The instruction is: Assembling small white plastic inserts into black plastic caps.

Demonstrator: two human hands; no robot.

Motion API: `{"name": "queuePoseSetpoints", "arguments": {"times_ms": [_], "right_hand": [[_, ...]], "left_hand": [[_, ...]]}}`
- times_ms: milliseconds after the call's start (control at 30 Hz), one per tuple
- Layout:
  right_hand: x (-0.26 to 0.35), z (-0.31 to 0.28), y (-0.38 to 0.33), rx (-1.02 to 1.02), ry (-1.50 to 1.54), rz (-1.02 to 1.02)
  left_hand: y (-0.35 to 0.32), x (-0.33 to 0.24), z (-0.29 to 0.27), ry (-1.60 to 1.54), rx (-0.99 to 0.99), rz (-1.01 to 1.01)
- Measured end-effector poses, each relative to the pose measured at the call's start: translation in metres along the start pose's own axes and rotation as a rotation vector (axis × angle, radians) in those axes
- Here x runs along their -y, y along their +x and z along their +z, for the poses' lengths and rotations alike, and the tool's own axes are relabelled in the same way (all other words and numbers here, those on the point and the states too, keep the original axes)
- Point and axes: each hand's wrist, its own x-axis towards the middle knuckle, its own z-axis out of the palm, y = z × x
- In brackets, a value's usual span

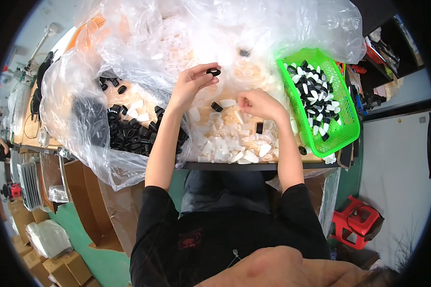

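The left hand [194,87] pinches a black ring [218,72] above the middle of the worktop [225,166]. The right hand [261,103] has a curled grip, contents unclear. White pieces [250,156] lie along the front edge.

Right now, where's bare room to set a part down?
Small patch of tabletop, between the left hand and the black piece lying between both hands. Bigger: green floor, lower left, between the open carton and boxes. Crowded: white pieces along the table's front edge, black pile left, filled green basket right.
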Motion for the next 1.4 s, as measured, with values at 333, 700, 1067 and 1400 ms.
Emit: {"name": "queuePoseSetpoints", "arguments": {"times_ms": [333, 700, 1067, 1400], "right_hand": [[0.011, 0.002, 0.004, -0.052, 0.047, -0.196], [0.041, 0.004, 0.007, -0.14, 0.435, -0.143], [0.057, 0.006, 0.01, -0.947, 0.306, -0.357], [0.054, 0.009, 0.012, -0.983, 0.244, -0.378]], "left_hand": [[-0.005, -0.004, 0.0, -0.045, -0.015, 0.042], [-0.008, -0.001, 0.005, -0.021, 0.064, 0.079], [-0.012, 0.0, 0.018, 0.059, 0.146, 0.151], [-0.012, 0.0, 0.02, 0.083, 0.148, 0.189]]}}
